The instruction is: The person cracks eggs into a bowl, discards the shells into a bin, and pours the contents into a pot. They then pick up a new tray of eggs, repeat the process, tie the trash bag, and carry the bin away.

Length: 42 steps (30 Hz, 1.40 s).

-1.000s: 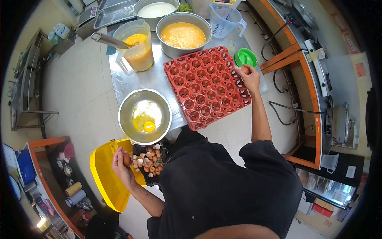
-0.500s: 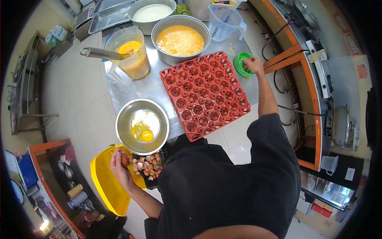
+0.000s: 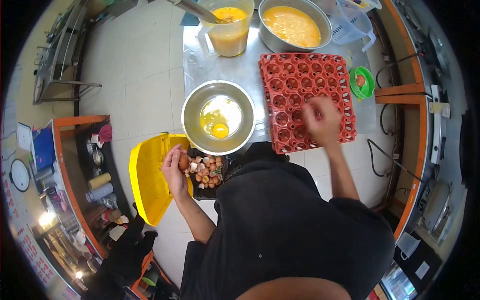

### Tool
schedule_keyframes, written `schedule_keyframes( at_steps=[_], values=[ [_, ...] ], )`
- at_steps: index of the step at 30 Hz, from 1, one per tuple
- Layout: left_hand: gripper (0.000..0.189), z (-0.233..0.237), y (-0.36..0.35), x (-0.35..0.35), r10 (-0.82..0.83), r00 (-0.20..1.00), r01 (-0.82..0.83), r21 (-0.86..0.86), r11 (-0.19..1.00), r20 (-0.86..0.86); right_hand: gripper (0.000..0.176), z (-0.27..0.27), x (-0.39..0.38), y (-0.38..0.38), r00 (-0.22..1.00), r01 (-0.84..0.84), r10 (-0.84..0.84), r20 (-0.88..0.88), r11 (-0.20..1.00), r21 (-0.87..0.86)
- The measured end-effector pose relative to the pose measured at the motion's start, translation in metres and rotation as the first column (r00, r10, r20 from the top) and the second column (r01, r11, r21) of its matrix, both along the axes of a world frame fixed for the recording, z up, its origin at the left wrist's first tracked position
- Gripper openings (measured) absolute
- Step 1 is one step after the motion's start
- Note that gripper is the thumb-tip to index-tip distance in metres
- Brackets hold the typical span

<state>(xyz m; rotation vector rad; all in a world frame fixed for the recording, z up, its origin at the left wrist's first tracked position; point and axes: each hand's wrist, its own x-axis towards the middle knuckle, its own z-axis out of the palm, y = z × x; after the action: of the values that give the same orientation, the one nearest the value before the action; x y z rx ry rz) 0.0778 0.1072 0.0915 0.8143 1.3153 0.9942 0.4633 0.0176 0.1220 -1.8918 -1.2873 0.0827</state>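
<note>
My left hand (image 3: 173, 169) is closed around a brown egg (image 3: 184, 162), low beside the rim of a steel bowl (image 3: 191, 122). Inside that bowl lie one yolk (image 3: 220, 130) and some egg white. Blurred by motion, my right hand (image 3: 322, 120) is over the red egg tray (image 3: 295, 76), whose visible cups hold no eggs; its fingers look bent but are smeared. Just right of the tray sits a small green basket (image 3: 371, 89) with a brown egg (image 3: 360, 80) in it.
Broken eggshells (image 3: 206, 170) fill a bin beneath the bowl, its yellow lid (image 3: 142, 175) swung out left. Behind stand a jug (image 3: 230, 42) of beaten egg with a whisk (image 3: 195, 10), a round pan (image 3: 267, 32) of egg mixture, and a clear plastic jug (image 3: 350, 30).
My right hand has left the green basket and moved left over the egg tray; an egg now shows in the basket. My left hand still holds its egg. The camera view has shifted.
</note>
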Motion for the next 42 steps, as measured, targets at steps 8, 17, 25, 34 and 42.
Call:
schedule_keyframes(
  at_steps=[8,17,25,34,42],
  values=[
    [0.037,0.016,0.000,0.008,0.122,0.766,-0.041,-0.142,0.989,0.632,0.016,-0.002,-0.127,0.013,0.796,-0.478,0.392,-0.461,0.874,-0.084],
    [0.041,0.015,-0.021,-0.001,0.217,0.459,-0.084,-0.202,0.976,0.861,0.025,0.006,-0.069,0.018,0.963,-0.261,0.245,-0.115,0.952,-0.157],
    [0.034,-0.023,-0.043,-0.049,0.395,0.537,-0.215,-0.332,0.918,0.745,0.063,-0.052,0.139,-0.053,0.856,0.395,-0.513,-0.068,0.732,-0.555],
    [0.032,-0.010,-0.014,-0.031,0.289,0.536,-0.150,-0.248,0.957,0.794,0.049,0.013,0.119,-0.042,0.868,0.385,-0.491,-0.073,0.759,-0.525],
    [0.028,-0.018,-0.027,-0.042,0.426,0.535,-0.261,-0.336,0.905,0.730,0.031,0.014,0.159,-0.076,0.792,0.129,-0.229,-0.565,0.969,-0.212]
  ],
)
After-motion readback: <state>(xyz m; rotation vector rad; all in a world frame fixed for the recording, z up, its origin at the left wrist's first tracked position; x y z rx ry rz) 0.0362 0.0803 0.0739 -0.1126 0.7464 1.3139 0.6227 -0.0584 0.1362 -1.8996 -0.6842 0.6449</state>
